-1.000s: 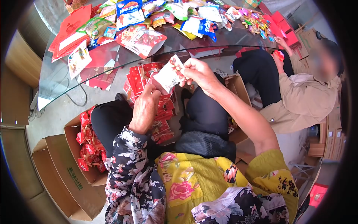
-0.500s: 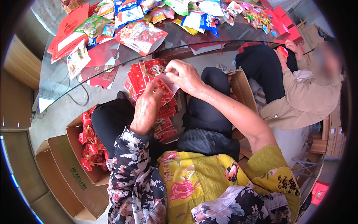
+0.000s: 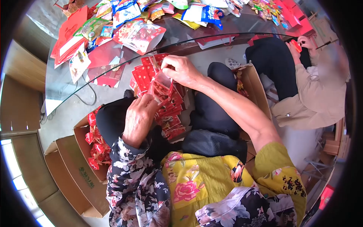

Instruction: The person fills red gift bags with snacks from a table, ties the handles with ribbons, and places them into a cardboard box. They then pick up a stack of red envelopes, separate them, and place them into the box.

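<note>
Between my two hands is a small red printed bag (image 3: pixel 162 90), with a paler, pinkish inner side showing near its top. My left hand (image 3: pixel 139 116) is closed at its lower left edge, fingertips pressed together. My right hand (image 3: pixel 182 71) is bent over its upper edge, thumb and fingers pinched on it. Behind and below lies a fanned stack of red printed bags (image 3: pixel 141 77), with more bags (image 3: pixel 171 126) lower down between my knees. My fingers partly hide the held bag.
A glass table (image 3: pixel 113 56) ahead carries snack packets (image 3: pixel 126 11), red envelopes (image 3: pixel 73 28) and wrapped candies (image 3: pixel 268 11). At left, a cardboard box (image 3: pixel 81 172) holds red tied bags (image 3: pixel 99 149). Another box (image 3: pixel 251 85) stands at right, beside a person (image 3: pixel 314 98) holding something red.
My hands have moved apart, the left going down and away from the right. More of the held bag shows between them. The whole view has shifted slightly.
</note>
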Demonstrator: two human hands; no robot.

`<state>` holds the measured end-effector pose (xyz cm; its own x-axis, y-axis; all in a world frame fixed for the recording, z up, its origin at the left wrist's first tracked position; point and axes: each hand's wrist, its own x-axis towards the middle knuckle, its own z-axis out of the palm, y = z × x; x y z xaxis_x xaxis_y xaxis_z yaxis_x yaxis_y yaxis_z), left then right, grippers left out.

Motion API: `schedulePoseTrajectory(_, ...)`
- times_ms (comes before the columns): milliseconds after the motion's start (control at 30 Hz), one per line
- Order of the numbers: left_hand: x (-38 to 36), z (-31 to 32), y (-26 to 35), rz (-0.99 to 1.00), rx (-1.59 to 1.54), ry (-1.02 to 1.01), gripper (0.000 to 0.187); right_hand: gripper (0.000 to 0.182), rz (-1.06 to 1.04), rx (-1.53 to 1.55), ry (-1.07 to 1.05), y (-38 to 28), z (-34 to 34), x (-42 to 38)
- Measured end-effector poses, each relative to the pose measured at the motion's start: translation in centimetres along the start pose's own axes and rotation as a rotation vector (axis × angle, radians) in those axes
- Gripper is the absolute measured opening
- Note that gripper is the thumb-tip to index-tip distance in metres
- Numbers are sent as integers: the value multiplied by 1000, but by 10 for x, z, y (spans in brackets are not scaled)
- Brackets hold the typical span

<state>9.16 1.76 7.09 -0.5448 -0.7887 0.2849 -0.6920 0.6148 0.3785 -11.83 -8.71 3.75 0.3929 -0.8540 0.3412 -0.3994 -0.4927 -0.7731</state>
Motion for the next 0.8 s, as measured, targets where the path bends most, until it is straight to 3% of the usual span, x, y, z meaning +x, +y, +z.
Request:
schedulePoseTrajectory(267, 3, -2, -7, 26, 53, -42, 12, 9, -89, 62, -20, 2, 7, -4)
schedulePoseTrajectory(400, 7, -3, -5, 24, 53, -26, 15, 11, -8, 53, -117, 7, 7, -4)
schedulePoseTrajectory(533, 11, -1, -10, 37, 48, 40, 16, 11, -58, 115, -9, 1, 3, 0)
schedulePoseTrajectory(567, 9, 0, -10, 35, 46, 35, 16, 10, 5, 96, -128, 1, 3, -2)
schedulePoseTrajectory(667, 10, 2, -12, 42, 27, 24, 17, 9, -52, 154, 28, 1, 7, 1)
schedulePoseTrajectory(800, 10, -1, -9, 84, 27, 75, 18, 8, 4, 148, 9, -2, 3, 2)
